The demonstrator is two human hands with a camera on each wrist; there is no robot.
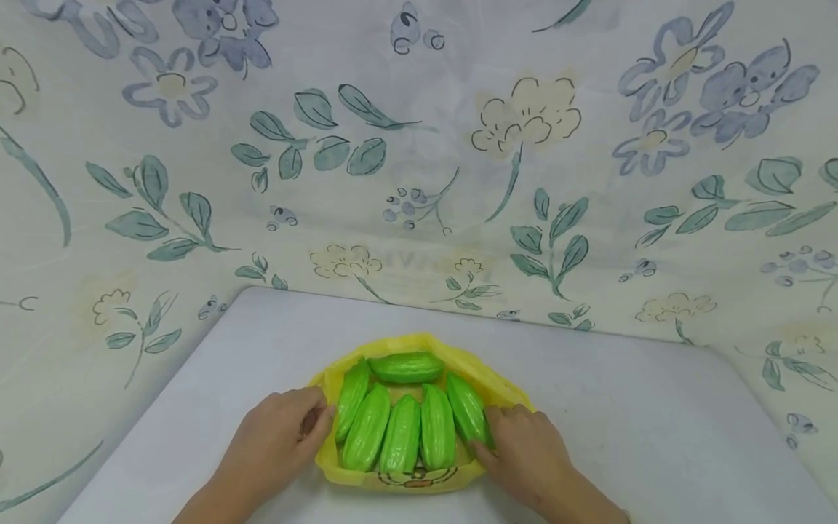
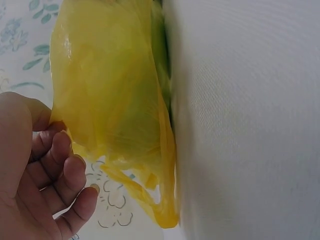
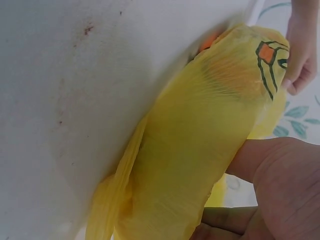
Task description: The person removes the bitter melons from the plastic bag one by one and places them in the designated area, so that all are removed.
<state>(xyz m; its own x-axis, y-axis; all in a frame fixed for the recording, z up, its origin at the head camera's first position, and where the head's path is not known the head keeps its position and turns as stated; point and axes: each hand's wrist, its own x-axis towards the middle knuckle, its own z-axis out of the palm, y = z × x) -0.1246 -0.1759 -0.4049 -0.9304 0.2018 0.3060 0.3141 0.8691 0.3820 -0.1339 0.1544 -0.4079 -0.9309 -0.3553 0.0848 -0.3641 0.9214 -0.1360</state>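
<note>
A yellow plastic bag (image 1: 353,478) lies on the table with its mouth spread wide. Inside it are several bright green, ridged, elongated fruits (image 1: 401,437), one lying crosswise at the back and the others roughly side by side. My left hand (image 1: 278,440) pinches the bag's left rim between thumb and forefinger, while its other fingers curl loosely in the left wrist view. At the opposite side my right hand (image 1: 530,455) grips the rim beside the rightmost green fruit (image 1: 468,407). Printed line drawing with orange patches (image 3: 267,54) marks the bag's front.
The white table (image 1: 628,415) extends on both sides of the bag. A floral-patterned cloth (image 1: 432,145) rises behind the table and along its left and right sides. Small reddish specks (image 3: 89,30) dot the tabletop in the right wrist view.
</note>
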